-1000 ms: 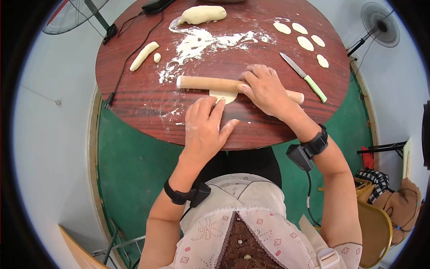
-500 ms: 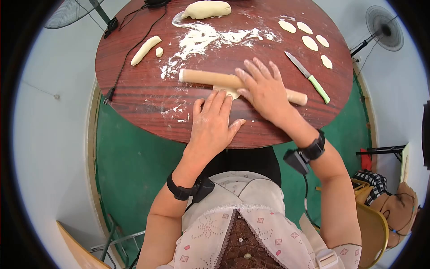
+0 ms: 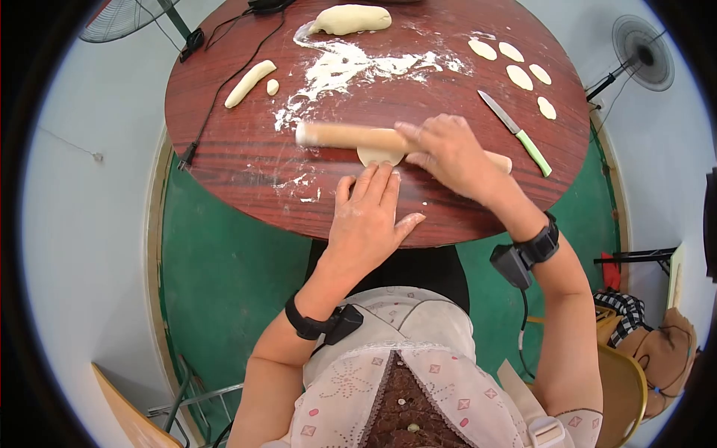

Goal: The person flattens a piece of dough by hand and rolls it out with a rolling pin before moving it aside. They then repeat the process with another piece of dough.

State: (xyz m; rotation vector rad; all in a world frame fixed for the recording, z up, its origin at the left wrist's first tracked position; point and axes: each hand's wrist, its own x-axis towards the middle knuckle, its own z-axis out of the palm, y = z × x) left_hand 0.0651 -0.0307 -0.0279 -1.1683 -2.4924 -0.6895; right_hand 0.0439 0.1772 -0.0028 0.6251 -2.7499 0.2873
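A wooden rolling pin (image 3: 336,136) lies crosswise on the round table, its left end slightly blurred. My right hand (image 3: 452,157) is on top of it right of the middle, fingers closed over the wood. Under the pin's near side shows a thin round dough wrapper (image 3: 379,156), its far edge covered by the pin. The fingertips of my left hand (image 3: 367,216) touch the wrapper's near edge; the fingers are stretched out and the thumb is spread to the right. White flour (image 3: 336,71) is scattered beyond the pin.
On the dark red table (image 3: 276,205) are a large dough log (image 3: 351,19), a dough strip (image 3: 250,84), a small dough piece (image 3: 272,87), several flattened wrappers (image 3: 519,77) and a green-handled knife (image 3: 526,138). A black plug cord (image 3: 224,93) runs along the left. Fans (image 3: 642,52) stand behind.
My right hand has gone from spread fingers to fingers curled over the pin. My left hand has shifted slightly right and nearer me, and more of the wrapper shows.
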